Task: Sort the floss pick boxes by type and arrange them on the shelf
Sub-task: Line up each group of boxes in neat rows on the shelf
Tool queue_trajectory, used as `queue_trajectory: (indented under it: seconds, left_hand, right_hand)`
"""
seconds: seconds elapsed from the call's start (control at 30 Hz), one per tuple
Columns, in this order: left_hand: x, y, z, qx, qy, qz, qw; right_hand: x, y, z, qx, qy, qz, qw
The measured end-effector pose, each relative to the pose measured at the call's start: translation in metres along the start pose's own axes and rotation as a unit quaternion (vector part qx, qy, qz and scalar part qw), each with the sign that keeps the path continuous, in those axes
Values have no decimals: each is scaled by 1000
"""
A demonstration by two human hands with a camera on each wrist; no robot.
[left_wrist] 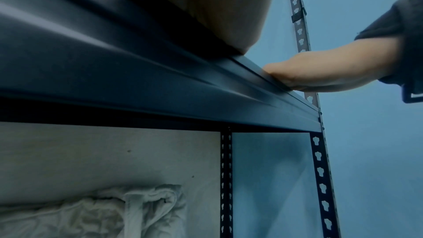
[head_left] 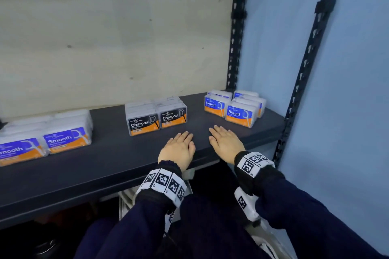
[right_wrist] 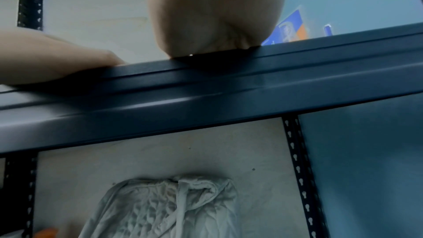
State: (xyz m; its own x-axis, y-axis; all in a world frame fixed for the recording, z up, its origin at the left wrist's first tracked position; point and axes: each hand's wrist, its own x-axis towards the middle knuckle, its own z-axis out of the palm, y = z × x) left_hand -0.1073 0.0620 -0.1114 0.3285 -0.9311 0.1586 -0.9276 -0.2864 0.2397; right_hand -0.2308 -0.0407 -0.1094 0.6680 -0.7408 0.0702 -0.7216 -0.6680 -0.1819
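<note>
On the dark shelf [head_left: 105, 160] stand three groups of floss pick boxes. The blue and orange Smooth boxes [head_left: 45, 139] are at the left, the black and orange Charcoal boxes [head_left: 156, 116] in the middle, the blue and orange Round boxes [head_left: 233, 107] at the right. My left hand [head_left: 179, 148] lies flat, palm down, on the shelf in front of the Charcoal boxes. My right hand [head_left: 225, 142] lies flat beside it, in front of the Round boxes. Both hands hold nothing. In the right wrist view a Round box [right_wrist: 289, 28] shows past my palm [right_wrist: 215, 12].
A plywood back panel [head_left: 115, 38] closes the shelf behind the boxes. Black slotted uprights [head_left: 237, 27] stand at the right, with a blue wall [head_left: 347, 90] beyond. Below the shelf lies a crumpled white cloth [right_wrist: 169, 207].
</note>
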Motion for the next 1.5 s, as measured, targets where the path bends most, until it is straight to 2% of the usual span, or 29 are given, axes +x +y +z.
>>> queue_trajectory:
  seconds: [0.3, 0.73, 0.9, 0.97, 1.13, 1.3, 1.4, 1.5]
  left_hand:
    - [-2, 3, -1, -6, 5, -9, 1000]
    - [0, 2, 1, 18, 9, -6, 1000]
    - [-1, 5, -2, -8, -13, -23, 1000]
    - [-1, 7, -8, -25, -27, -34, 999]
    - [3, 19, -26, 14, -105, -16, 994]
    - [20, 31, -65, 24, -150, 40, 988]
    - [40, 44, -96, 29, -141, 65, 987]
    - [64, 63, -131, 48, -96, 78, 991]
  right_hand:
    - [2, 2, -4, -3, -40, -8, 999]
    - [1, 5, 1, 28, -12, -17, 999]
    - [0, 6, 4, 43, 9, -24, 999]
    - [0, 8, 0, 51, -8, -34, 998]
    - [-2, 28, -36, 159, -120, -90, 976]
    - [-3, 40, -104, 190, -159, -128, 960]
    - [5, 43, -153, 184, -127, -135, 965]
    - [28, 46, -194, 141, -61, -153, 976]
